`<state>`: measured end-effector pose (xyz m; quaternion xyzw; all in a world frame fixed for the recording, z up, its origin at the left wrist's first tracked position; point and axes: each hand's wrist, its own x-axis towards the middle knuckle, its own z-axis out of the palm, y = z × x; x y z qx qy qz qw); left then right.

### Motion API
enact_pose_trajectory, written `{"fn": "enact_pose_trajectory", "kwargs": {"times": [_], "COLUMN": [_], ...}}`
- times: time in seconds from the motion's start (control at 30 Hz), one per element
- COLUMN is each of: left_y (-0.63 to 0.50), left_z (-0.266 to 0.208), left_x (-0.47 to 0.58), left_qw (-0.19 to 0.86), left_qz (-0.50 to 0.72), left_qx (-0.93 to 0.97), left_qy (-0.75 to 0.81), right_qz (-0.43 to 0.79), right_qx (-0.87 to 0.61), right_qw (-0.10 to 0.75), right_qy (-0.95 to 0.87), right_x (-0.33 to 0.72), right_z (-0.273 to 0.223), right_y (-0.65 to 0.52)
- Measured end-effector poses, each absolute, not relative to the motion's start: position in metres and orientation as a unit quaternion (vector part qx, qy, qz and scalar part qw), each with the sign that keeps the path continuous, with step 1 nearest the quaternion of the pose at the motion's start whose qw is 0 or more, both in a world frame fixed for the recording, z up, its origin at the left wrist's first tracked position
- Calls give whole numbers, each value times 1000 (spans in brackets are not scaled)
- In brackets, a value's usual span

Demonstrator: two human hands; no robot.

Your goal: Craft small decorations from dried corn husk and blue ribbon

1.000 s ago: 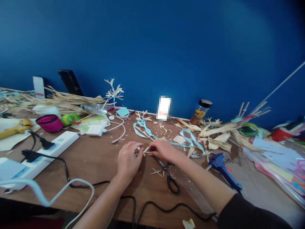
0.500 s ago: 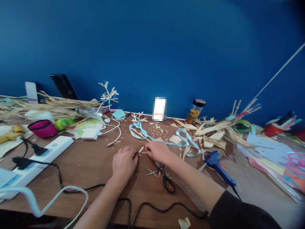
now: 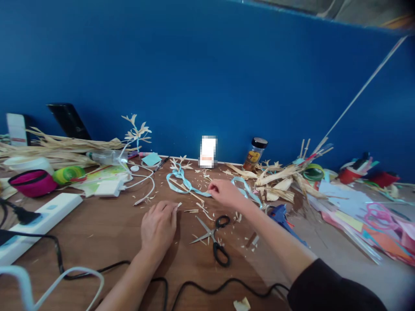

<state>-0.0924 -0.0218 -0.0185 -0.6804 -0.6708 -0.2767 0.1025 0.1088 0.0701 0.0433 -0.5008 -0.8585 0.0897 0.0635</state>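
My left hand (image 3: pixel 158 225) rests on the brown table, thumb and fingers pinched on a small pale strip of dried leaf (image 3: pixel 179 204). My right hand (image 3: pixel 226 194) is farther forward, its fingers closed at a light blue ribbon (image 3: pixel 196 191); its fingertips are partly hidden. The ribbon loops around a dried-leaf flower (image 3: pixel 179 165) and continues behind my right hand. Scissors (image 3: pixel 211 235) with black handles lie with blades apart between and below my hands. Thin leaf slivers (image 3: pixel 204 211) are scattered near them.
On the right are a blue glue gun (image 3: pixel 281 216), dried husks (image 3: pixel 280 192) and a black-lidded jar (image 3: pixel 255 154). A white power strip (image 3: pixel 61 211) and black cable (image 3: pixel 207 288) lie left and in front. A bright phone-like screen (image 3: pixel 208 151) stands against the blue wall.
My right hand has moved away from the left one, forward to the blue ribbon, uncovering the scissors. The left hand keeps its pinch. The whole view has shifted slightly.
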Motion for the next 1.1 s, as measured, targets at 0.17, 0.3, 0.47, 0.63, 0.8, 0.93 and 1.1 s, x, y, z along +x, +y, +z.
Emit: {"fn": "enact_pose_trajectory", "kwargs": {"times": [0.17, 0.3, 0.47, 0.63, 0.8, 0.93, 1.1], "left_y": [-23, -24, -24, -24, -23, -22, -21], "left_z": [-16, -16, -18, -21, -20, -19, -21], "left_x": [-89, -87, -85, -82, -79, -78, -79], "left_qw": [77, 73, 85, 99, 135, 150, 142], "left_qz": [-302, -303, -302, -306, -314, -314, -305], "left_qx": [-696, -704, -722, -732, -735, -738, -744], "left_qy": [-648, -638, -617, -600, -585, -578, -577], "right_qz": [42, 48, 70, 48, 17, 22, 21], "right_qx": [-569, -559, -512, -534, -604, -627, -644], "right_qw": [23, -27, -25, 9, -7, -30, -18], "right_qy": [-821, -827, -856, -844, -797, -778, -764], "right_x": [151, 158, 146, 156, 169, 167, 166], "right_z": [55, 47, 37, 49, 43, 21, 9], "right_y": [91, 92, 88, 122, 167, 183, 189]}}
